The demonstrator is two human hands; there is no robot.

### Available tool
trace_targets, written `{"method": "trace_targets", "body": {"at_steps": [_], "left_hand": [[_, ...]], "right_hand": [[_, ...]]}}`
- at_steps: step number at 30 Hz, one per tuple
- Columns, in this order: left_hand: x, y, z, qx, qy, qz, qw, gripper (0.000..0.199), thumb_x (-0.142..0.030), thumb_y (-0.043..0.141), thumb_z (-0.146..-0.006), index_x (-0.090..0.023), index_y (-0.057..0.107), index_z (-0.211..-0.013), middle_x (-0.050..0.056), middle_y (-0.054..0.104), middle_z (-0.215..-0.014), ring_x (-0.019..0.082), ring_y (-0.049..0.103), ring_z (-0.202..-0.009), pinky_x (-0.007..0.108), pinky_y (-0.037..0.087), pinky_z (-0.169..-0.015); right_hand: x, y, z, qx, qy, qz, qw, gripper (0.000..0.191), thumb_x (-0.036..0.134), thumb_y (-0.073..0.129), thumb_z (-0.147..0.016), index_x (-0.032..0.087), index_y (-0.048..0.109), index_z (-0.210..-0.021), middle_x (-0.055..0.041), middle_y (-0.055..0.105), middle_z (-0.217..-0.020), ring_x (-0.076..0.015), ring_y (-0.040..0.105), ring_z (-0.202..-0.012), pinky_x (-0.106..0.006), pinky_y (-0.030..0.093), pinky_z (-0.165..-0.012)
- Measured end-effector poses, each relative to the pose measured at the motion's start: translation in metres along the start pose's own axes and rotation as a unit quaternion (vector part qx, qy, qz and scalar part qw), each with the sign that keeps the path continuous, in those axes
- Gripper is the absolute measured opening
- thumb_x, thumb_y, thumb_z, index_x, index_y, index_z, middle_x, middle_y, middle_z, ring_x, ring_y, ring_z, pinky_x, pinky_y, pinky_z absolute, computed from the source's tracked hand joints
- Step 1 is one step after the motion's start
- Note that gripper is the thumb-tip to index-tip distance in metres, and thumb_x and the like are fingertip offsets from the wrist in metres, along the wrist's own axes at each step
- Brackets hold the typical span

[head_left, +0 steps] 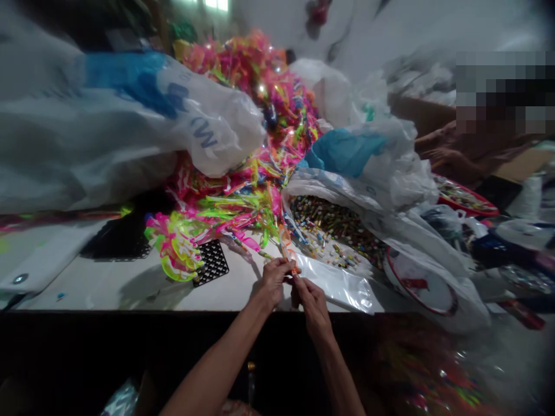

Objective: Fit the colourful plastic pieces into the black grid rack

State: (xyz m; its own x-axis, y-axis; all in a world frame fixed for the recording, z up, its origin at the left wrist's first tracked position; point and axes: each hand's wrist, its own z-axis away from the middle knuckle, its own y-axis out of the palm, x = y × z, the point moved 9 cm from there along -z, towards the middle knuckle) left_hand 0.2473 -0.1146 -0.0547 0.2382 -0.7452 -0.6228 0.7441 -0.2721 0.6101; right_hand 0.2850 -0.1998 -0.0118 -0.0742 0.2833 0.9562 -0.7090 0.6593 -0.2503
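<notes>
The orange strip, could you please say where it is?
The orange strip is just right of centre in the head view, held by the left hand and right hand, beside the clear sleeve.

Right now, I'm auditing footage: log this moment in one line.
left hand: holding orange plastic strip | right hand: holding strip's near end | nearby: clear plastic bag

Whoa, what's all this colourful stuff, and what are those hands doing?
Somebody's left hand and right hand are close together, fingers pinching a thin orange plastic piece over a white table. Behind is a big heap of shiny pink and yellow-green plastic pieces. To the right, lots of tiny multicoloured pieces lie by a flat, clear plastic bag.
</notes>
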Motion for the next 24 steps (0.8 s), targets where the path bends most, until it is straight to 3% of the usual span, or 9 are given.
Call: {"method": "trace_targets", "body": {"at_steps": [3, 6, 10, 12, 14, 16, 19, 22, 24], "left_hand": [[-0.004, -0.003, 0.002, -0.008, 0.037, -0.019, 0.999, 0.034, -0.031, 0.077, -0.047, -0.012, 0.056, -0.065, 0.003, 0.062, -0.058, 0.011, 0.053, -0.050, 0.021, 0.037, -0.050], [-0.002, -0.002, 0.003, -0.004, 0.058, -0.039, 0.998, 0.035, -0.034, 0.078, -0.047, -0.011, 0.058, -0.066, 0.002, 0.059, -0.058, 0.009, 0.049, -0.049, 0.022, 0.037, -0.051], [-0.009, -0.006, 0.007, -0.002, 0.091, -0.081, 0.993, 0.029, -0.032, 0.075, -0.055, -0.010, 0.063, -0.069, 0.003, 0.061, -0.062, 0.011, 0.052, -0.056, 0.023, 0.040, -0.057], [-0.018, -0.015, 0.018, -0.003, 0.105, -0.104, 0.989, 0.026, -0.029, 0.071, -0.061, -0.010, 0.066, -0.078, 0.006, 0.065, -0.073, 0.014, 0.057, -0.066, 0.025, 0.043, -0.064], [-0.040, -0.027, 0.043, -0.012, 0.165, -0.170, 0.972, 0.024, -0.026, 0.066, -0.069, -0.013, 0.067, -0.089, 0.008, 0.066, -0.089, 0.018, 0.059, -0.082, 0.028, 0.044, -0.074], [-0.075, -0.036, 0.084, -0.030, 0.290, -0.287, 0.913, 0.021, -0.023, 0.057, -0.078, -0.018, 0.064, -0.097, 0.007, 0.063, -0.102, 0.019, 0.057, -0.095, 0.030, 0.043, -0.082], [-0.132, -0.050, 0.158, -0.071, 0.473, -0.407, 0.778, 0.023, -0.016, 0.049, -0.084, -0.023, 0.061, -0.102, 0.004, 0.061, -0.105, 0.017, 0.055, -0.100, 0.030, 0.042, -0.089], [-0.193, -0.076, 0.216, -0.201, 0.598, -0.457, 0.627, 0.031, -0.011, 0.049, -0.082, -0.023, 0.058, -0.110, 0.005, 0.060, -0.108, 0.018, 0.054, -0.101, 0.033, 0.041, -0.089], [-0.225, -0.089, 0.231, -0.260, 0.641, -0.471, 0.547, 0.032, -0.013, 0.047, -0.083, -0.021, 0.058, -0.112, 0.006, 0.060, -0.109, 0.021, 0.054, -0.102, 0.038, 0.039, -0.091]], "right_hand": [[0.019, -0.011, 0.002, -0.044, -0.097, 0.248, 0.963, 0.034, 0.046, 0.044, -0.084, 0.017, 0.062, -0.081, -0.0053, 0.056, -0.078, -0.0182, 0.054, -0.073, -0.027, 0.037, -0.064], [0.021, -0.010, 0.002, -0.074, -0.121, 0.388, 0.911, 0.030, 0.039, 0.038, -0.087, 0.018, 0.060, -0.085, -0.0066, 0.058, -0.083, -0.0200, 0.056, -0.077, -0.029, 0.037, -0.066], [0.015, -0.003, -0.007, -0.073, -0.118, 0.398, 0.907, 0.028, 0.033, 0.035, -0.087, 0.015, 0.057, -0.088, -0.0088, 0.060, -0.084, -0.0202, 0.057, -0.072, -0.030, 0.038, -0.064], [0.017, 0.001, -0.014, -0.061, -0.123, 0.364, 0.921, 0.026, 0.033, 0.038, -0.086, 0.015, 0.056, -0.090, -0.0083, 0.060, -0.081, -0.0204, 0.056, -0.070, -0.030, 0.038, -0.064], [0.022, 0.010, -0.020, -0.032, -0.123, 0.289, 0.949, 0.025, 0.036, 0.042, -0.084, 0.015, 0.056, -0.088, -0.0063, 0.060, -0.075, -0.0193, 0.056, -0.066, -0.030, 0.039, -0.063], [0.025, 0.028, -0.026, 0.014, -0.103, 0.177, 0.979, 0.027, 0.041, 0.046, -0.082, 0.016, 0.056, -0.086, -0.0042, 0.060, -0.068, -0.0179, 0.056, -0.063, -0.028, 0.041, -0.061], [0.028, 0.078, -0.031, 0.118, -0.057, 0.021, 0.991, 0.029, 0.044, 0.050, -0.080, 0.015, 0.057, -0.082, -0.0032, 0.060, -0.062, -0.0167, 0.056, -0.060, -0.027, 0.044, -0.059], [0.030, 0.136, -0.030, 0.189, -0.034, -0.050, 0.980, 0.027, 0.041, 0.055, -0.076, 0.014, 0.057, -0.079, -0.0043, 0.062, -0.065, -0.0166, 0.057, -0.061, -0.027, 0.045, -0.059], [0.030, 0.168, -0.028, 0.208, -0.035, -0.062, 0.976, 0.026, 0.039, 0.055, -0.075, 0.013, 0.058, -0.078, -0.0045, 0.062, -0.067, -0.0163, 0.057, -0.062, -0.026, 0.044, -0.059]]}}
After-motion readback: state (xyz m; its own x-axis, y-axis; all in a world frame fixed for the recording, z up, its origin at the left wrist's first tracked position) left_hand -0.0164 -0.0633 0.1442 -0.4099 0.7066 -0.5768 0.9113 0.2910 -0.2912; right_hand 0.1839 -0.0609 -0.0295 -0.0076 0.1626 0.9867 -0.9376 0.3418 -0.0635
